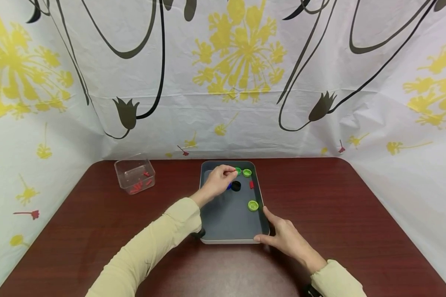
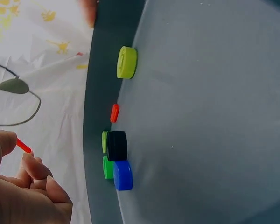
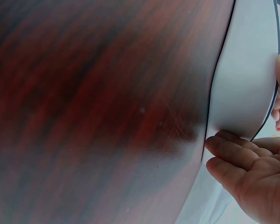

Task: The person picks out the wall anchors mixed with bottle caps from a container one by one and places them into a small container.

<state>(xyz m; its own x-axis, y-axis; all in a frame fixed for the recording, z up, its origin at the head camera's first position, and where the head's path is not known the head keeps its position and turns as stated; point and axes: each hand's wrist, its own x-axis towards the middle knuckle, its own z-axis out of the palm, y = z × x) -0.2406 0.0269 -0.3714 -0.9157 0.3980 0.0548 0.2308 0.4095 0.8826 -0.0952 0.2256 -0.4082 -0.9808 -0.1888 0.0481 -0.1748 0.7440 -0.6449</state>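
Note:
My left hand pinches a small red stick-like piece between thumb and fingertip, above the far part of a grey tray. Close to that hand in the tray are a blue cap, a black cap, a green cap and a yellow-green cap. Another red piece lies along the tray's right side. Nearer me is a second yellow-green cap. My right hand holds the tray's front right corner, thumb at the front edge and fingers against the outer side wall.
A clear plastic container with several red pieces stands at the back left of the dark red-brown table. A white cloth with a yellow and grey flower print hangs behind and along both sides.

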